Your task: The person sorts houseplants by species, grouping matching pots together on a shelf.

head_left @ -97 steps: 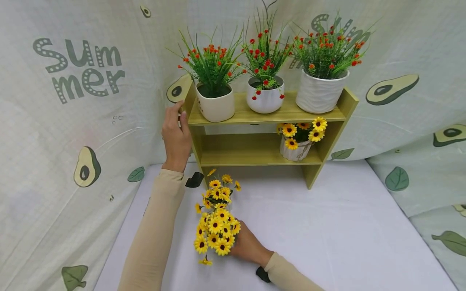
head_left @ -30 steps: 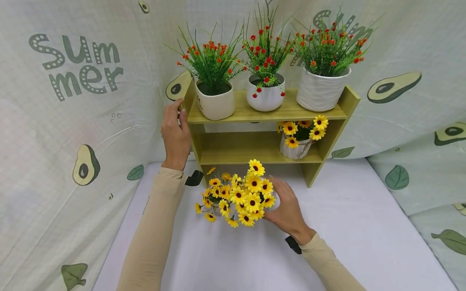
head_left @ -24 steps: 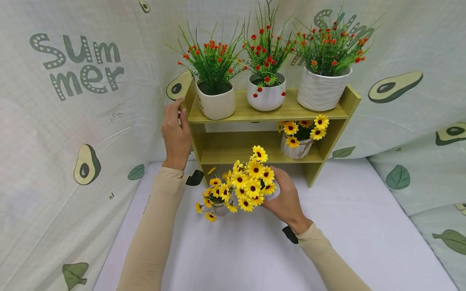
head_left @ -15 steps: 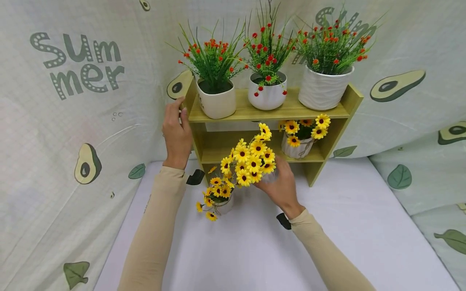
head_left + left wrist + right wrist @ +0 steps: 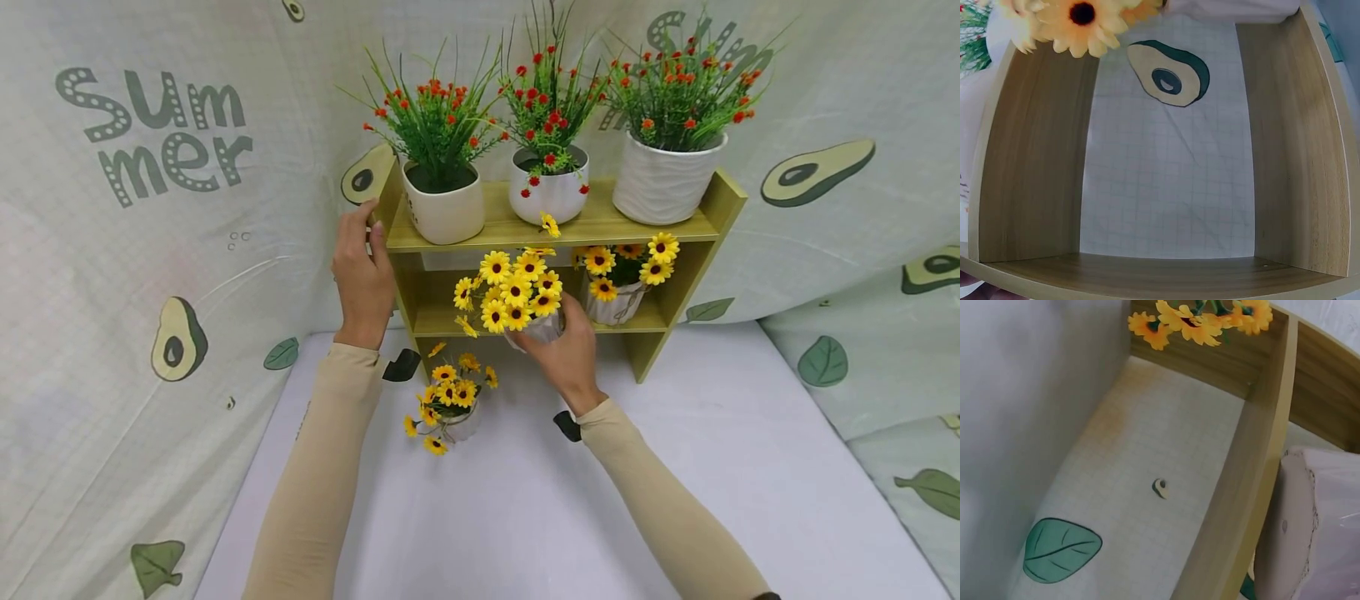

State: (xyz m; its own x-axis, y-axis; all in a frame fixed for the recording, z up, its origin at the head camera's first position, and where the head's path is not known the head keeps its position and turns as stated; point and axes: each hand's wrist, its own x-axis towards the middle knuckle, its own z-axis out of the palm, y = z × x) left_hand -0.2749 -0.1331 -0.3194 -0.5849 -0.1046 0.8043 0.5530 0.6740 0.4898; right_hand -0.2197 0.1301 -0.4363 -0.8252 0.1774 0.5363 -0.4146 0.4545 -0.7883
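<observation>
My right hand [image 5: 566,354] grips a pale pot of yellow sunflowers [image 5: 516,290], raised in front of the shelf's lower tier. A pale pot [image 5: 1310,519] shows its base at the right of the right wrist view; no fingers appear there. My left hand [image 5: 363,279] holds the upper left side panel of the wooden shelf [image 5: 480,315]. In the left wrist view, only a bit of its fingers [image 5: 988,292] shows at the lower left corner. A second pot of sunflowers [image 5: 450,400] stands on the table below the shelf's left end.
On the upper tier stand a cream pot [image 5: 444,208], a round white pot [image 5: 550,192] and a ribbed white pot [image 5: 667,179], all with red-flowered plants. Another sunflower pot [image 5: 615,304] sits at the lower tier's right. White cloth covers the table [image 5: 712,467].
My right hand has carried the sunflower pot from the table's near left up and forward to the lower tier's front. My left hand has stayed on the side panel.
</observation>
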